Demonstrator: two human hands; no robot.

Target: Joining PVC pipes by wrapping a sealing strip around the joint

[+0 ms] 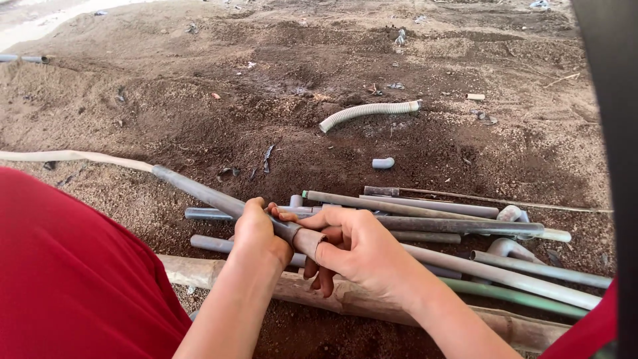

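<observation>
Head view: left hand [259, 233] is wrapped around a long grey pipe [199, 191], and right hand [355, 249] pinches a brown sleeve [310, 243] on that pipe's end. Just beyond the knuckles lies a pile of pipes [452, 226]; a bamboo pole [345, 296] lies below the wrists. Open dirt [199, 100] spreads beyond, with a corrugated hose [369, 112] well apart.

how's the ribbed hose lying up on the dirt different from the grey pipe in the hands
The corrugated hose is pale, ribbed and curved; the grey pipe is darker, smooth and straight. The hose lies alone and untouched on the soil, while the left hand grips the pipe and the right hand holds a brownish fitting at its end. Both are dusty tubes.
</observation>
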